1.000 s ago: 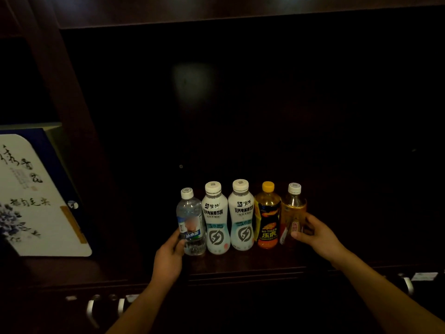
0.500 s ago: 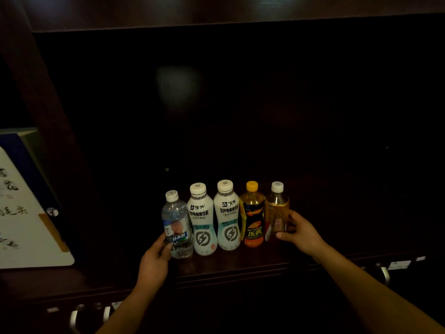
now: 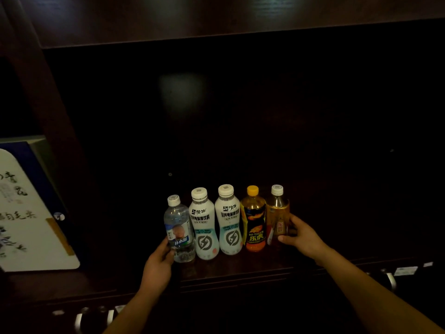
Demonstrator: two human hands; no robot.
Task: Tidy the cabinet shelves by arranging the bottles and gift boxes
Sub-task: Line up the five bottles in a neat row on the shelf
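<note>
I think the row is being lined up — the left hand (image 3: 157, 263) grips the clear water bottle (image 3: 179, 227), past two white bottles (image 3: 204, 225) left of the yellow-cap bottle (image 3: 254, 220), and the right hand (image 3: 304, 239) seems to wrap the brown bottle (image 3: 277, 218) just right of it — next, a soft push together.

Five bottles stand upright, side by side, on the dark shelf (image 3: 240, 267): clear water bottle (image 3: 179, 230), left white bottle (image 3: 204, 225), right white bottle (image 3: 229, 221), orange-capped bottle (image 3: 254, 221), amber bottle (image 3: 277, 213); a white, calligraphy-fronted gift box (image 3: 29, 213) stands in the left compartment.

Metal drawer handles (image 3: 391, 282), small white labels (image 3: 405, 270) beside them
</note>
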